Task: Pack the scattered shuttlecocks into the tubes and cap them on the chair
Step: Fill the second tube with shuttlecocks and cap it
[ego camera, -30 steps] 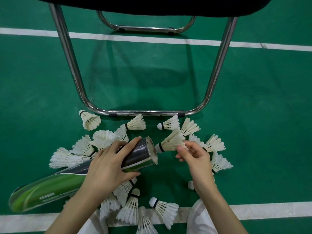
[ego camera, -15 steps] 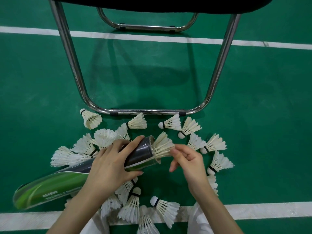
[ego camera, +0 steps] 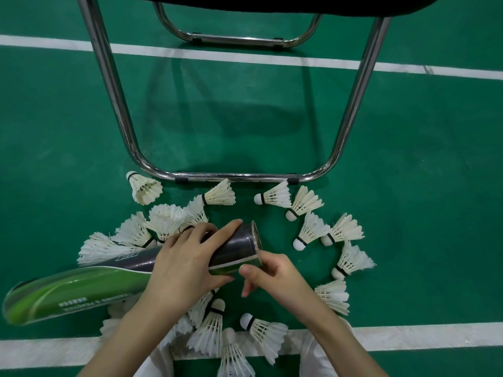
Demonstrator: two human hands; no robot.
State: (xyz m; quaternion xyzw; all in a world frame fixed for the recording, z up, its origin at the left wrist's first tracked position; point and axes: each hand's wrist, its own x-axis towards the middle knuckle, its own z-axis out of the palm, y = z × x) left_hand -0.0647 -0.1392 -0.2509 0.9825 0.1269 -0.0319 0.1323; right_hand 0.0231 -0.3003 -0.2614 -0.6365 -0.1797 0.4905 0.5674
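A long green and black shuttlecock tube (ego camera: 81,289) lies nearly level above the green floor, its open mouth pointing right. My left hand (ego camera: 185,262) grips it just behind the mouth. My right hand (ego camera: 275,278) is at the mouth, thumb against the rim's green band and fingertips hidden at the opening. A sliver of a shuttlecock's feathers (ego camera: 256,238) shows inside the mouth. Several loose white shuttlecocks lie around my hands, such as one shuttlecock (ego camera: 275,197) by the chair bar and another shuttlecock (ego camera: 145,187) at the left.
The chair's chrome leg frame (ego camera: 236,176) stands just beyond the shuttlecocks, and its dark seat (ego camera: 245,4) spans the top edge. A white court line (ego camera: 408,336) runs along the bottom, another across the top. No cap is visible.
My right hand carried a shuttlecock left to the tube's mouth and pushed it in; only a feather edge shows now. The left hand has kept its grip on the tube.
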